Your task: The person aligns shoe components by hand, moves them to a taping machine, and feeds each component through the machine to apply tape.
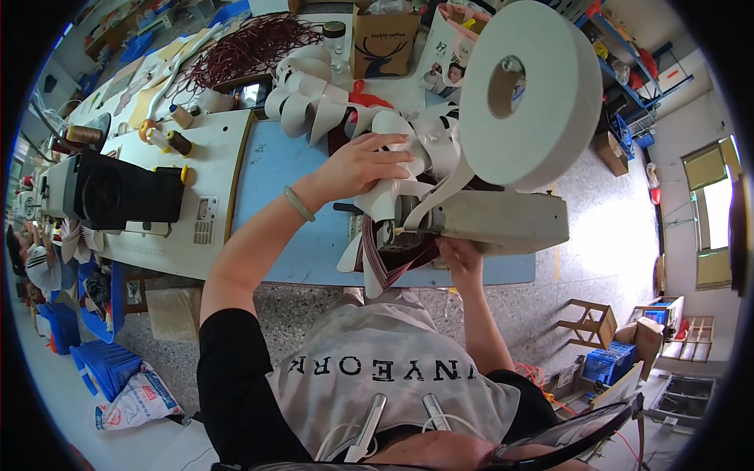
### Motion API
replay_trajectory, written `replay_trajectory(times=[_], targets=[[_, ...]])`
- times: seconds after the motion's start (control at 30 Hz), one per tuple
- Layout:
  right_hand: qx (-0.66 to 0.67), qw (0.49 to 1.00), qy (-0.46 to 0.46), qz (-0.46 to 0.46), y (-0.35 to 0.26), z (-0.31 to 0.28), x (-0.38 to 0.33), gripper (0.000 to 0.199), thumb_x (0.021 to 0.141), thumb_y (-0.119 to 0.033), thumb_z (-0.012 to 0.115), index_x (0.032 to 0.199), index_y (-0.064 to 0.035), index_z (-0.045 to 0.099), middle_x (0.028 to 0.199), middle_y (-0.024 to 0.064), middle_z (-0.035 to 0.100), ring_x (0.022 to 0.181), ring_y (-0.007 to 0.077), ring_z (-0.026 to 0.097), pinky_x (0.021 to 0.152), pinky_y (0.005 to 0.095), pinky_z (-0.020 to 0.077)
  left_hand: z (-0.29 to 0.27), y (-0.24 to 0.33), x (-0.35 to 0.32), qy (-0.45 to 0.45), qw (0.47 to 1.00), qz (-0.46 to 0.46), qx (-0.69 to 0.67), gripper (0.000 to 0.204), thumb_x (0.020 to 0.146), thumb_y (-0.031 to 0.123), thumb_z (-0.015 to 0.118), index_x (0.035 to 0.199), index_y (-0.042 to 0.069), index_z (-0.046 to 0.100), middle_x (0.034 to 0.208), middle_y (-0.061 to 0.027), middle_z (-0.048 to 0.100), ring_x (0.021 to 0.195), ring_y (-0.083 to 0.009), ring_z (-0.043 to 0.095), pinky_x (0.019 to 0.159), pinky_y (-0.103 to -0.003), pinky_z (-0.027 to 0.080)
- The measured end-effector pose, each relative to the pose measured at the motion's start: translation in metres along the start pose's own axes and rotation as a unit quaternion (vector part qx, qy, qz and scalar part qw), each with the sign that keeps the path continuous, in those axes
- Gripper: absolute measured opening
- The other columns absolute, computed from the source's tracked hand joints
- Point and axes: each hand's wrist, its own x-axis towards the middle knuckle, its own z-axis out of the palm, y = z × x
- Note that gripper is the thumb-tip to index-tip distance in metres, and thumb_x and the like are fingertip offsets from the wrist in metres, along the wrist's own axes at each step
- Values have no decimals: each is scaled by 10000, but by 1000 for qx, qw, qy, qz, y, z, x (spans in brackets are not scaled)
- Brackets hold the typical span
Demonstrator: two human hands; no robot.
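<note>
My left hand [363,166], with a bangle at its wrist, lies palm down with fingers stretched across white curved pieces [381,200] beside the machine head. Low on the near side of the beige bench machine [506,220], my right hand [462,257] pinches the edge of dark red layered material [389,271]; its fingertips are partly hidden. A large roll of white tape [561,102] stands above the machine, and its strip [446,192] runs down to the head. More white curved pieces [302,106] are heaped behind my left hand.
A blue work surface [271,180] lies under the machine. Left of it stands a black sewing machine part [118,188] with thread spools [181,116]. Behind are dark red cords [251,47], a glass jar [334,35] and a brown paper bag [383,43]. A wooden stool [593,322] stands right.
</note>
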Motion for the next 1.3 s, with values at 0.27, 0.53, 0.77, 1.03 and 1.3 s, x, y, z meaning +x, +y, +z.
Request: replay_trajectory(times=[0.27,0.53,0.77,1.03,1.3], targets=[[-107,989,48,-85,10,-4,15,160,891,-7,589,1039,18,643,1012,81,670,923,174,620,853,307,484,26,-23,7,39,995,12,-91,360,665,18,694,1012,112,677,1094,-37,654,1060,-256,607,881,-346,516],[-267,921,-3,-285,-39,25,110,312,780,41,611,1077,-49,646,1170,108,580,1081,257,533,887,310,452,32,-32,9,67,983,-18,-168,453,649,-48,676,1076,104,667,1038,-45,643,994,-255,601,866,-360,507],[-130,912,-219,-320,-66,40,158,468,647,35,612,1086,-114,682,1288,135,522,1271,353,394,1029,461,359,43,-34,0,19,985,-28,-167,392,648,-56,688,1020,63,674,1107,-59,639,1014,-274,610,889,-362,511],[-151,854,-267,-420,-68,56,168,497,569,44,599,995,-172,738,1341,92,523,1297,386,370,1053,496,334,40,-33,-4,-30,969,-116,-215,217,685,21,714,896,50,668,970,-88,651,929,-286,632,801,-365,524],[-79,821,-253,-506,-31,50,198,274,760,-27,651,1005,-138,703,1214,99,627,1253,364,452,1034,580,347,55,-65,-1,56,986,-137,-82,200,723,4,673,920,40,671,975,-103,668,928,-309,634,805,-361,521]])
